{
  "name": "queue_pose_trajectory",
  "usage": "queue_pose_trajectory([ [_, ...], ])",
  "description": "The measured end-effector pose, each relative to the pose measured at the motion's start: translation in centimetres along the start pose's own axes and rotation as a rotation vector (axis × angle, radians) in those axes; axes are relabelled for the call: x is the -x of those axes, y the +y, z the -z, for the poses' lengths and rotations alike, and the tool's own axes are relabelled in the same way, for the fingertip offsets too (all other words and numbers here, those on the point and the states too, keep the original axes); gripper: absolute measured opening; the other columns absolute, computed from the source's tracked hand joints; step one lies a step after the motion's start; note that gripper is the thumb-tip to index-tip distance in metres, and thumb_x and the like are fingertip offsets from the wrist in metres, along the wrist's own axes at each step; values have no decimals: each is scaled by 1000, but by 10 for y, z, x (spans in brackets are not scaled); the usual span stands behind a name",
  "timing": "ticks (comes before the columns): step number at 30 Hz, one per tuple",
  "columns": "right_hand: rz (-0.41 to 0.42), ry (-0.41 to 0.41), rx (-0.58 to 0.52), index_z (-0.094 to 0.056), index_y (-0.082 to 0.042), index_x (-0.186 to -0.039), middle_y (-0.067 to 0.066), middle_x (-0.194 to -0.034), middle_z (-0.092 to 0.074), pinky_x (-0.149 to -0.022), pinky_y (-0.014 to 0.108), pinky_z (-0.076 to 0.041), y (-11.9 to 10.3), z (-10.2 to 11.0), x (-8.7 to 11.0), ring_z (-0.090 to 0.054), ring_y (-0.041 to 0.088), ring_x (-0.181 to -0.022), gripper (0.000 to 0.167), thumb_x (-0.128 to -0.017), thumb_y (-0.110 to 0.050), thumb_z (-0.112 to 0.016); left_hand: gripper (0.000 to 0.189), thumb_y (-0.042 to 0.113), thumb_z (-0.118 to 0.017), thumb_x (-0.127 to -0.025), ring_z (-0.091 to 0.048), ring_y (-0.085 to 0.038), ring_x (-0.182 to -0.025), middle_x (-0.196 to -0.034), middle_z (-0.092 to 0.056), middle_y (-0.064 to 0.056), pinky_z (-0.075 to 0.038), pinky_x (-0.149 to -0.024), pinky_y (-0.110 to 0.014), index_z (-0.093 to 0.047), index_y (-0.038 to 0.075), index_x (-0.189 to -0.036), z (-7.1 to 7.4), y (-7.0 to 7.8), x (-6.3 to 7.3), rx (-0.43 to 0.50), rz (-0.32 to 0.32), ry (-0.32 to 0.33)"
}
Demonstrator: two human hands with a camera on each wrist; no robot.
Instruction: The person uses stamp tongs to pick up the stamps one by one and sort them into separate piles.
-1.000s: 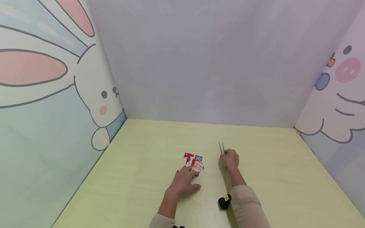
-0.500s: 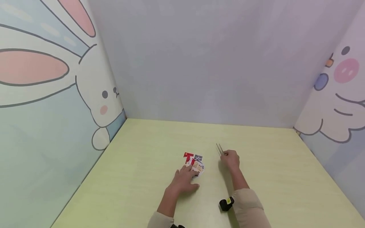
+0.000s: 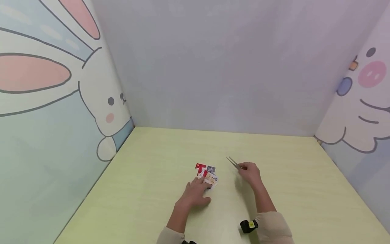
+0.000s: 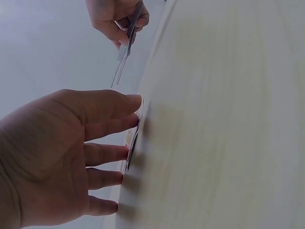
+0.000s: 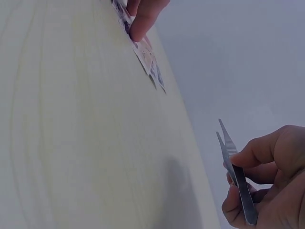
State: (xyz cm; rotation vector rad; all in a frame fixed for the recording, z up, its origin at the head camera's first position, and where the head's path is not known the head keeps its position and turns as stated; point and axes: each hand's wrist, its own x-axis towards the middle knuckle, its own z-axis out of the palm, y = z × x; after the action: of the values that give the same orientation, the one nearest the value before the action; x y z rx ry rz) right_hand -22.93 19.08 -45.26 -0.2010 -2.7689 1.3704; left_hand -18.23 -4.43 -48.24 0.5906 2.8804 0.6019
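Observation:
A small overlapping heap of colourful printed stamps (image 3: 211, 177) lies on the pale table, some red, some white with pictures. My left hand (image 3: 195, 195) rests with outstretched fingers on the near side of the heap, hiding part of it. In the left wrist view the fingertips of that hand (image 4: 52, 152) touch down at the stamps' edge. To the right and above the table, my right hand (image 3: 250, 173) pinches metal tweezers (image 5: 240, 186) between thumb and fingers. The tweezers' two tips stand slightly apart with nothing between them, pointing up and left in the head view.
The light yellow table (image 3: 152, 152) is bounded by a plain grey back wall (image 3: 213, 67). Side walls carry a cartoon rabbit (image 3: 100, 98) on the left and a pink-cheeked figure (image 3: 365, 98) on the right. A black wrist camera (image 3: 248, 226) sits at the right sleeve.
My right hand has shifted slightly right and back towards me, and the tweezers have tilted from nearly upright to leaning left. The left hand stays on the stamps.

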Motion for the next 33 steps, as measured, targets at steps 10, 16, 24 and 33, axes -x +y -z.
queue_pose_trajectory([
  [10, 77, -21, -3, -67, 7, -101, 9, -83, -63, -59, 32, -44, -1, 5, 6, -56, 23, -75, 26, -78, 2, -57, 41, 28, -69, -79, -34, -34, -128, -135, -46, -11, -28, -97, -61, -64, 16, -118, 3, 1, -1, 12, -16, 19],
  [16, 81, -37, -35, -68, 6, -96, 8, -82, -65, -61, 32, -45, -1, 3, 12, -59, 20, -75, 19, -80, 0, -62, 46, 30, -72, -75, -35, -35, -126, -134, -46, -9, -31, -97, -57, -63, 19, -119, 4, 1, 1, -18, -27, 0],
  [24, 143, -54, -11, -69, 3, -90, 4, -78, -64, -61, 30, -45, 6, 4, 14, -57, 18, -72, 12, -79, -1, -65, 49, 33, -74, -74, -37, -34, -123, -134, -46, -8, -36, -93, -54, -62, 20, -119, 5, 2, -2, -76, -31, 2],
  [33, 262, -150, 26, -68, 2, -93, 1, -79, -63, -62, 28, -46, 18, 5, 17, -57, 15, -72, 13, -80, 0, -67, 52, 36, -73, -75, -38, -33, -122, -135, -45, -7, -37, -88, -54, -59, 22, -122, 8, 2, -1, -121, -32, -32],
])
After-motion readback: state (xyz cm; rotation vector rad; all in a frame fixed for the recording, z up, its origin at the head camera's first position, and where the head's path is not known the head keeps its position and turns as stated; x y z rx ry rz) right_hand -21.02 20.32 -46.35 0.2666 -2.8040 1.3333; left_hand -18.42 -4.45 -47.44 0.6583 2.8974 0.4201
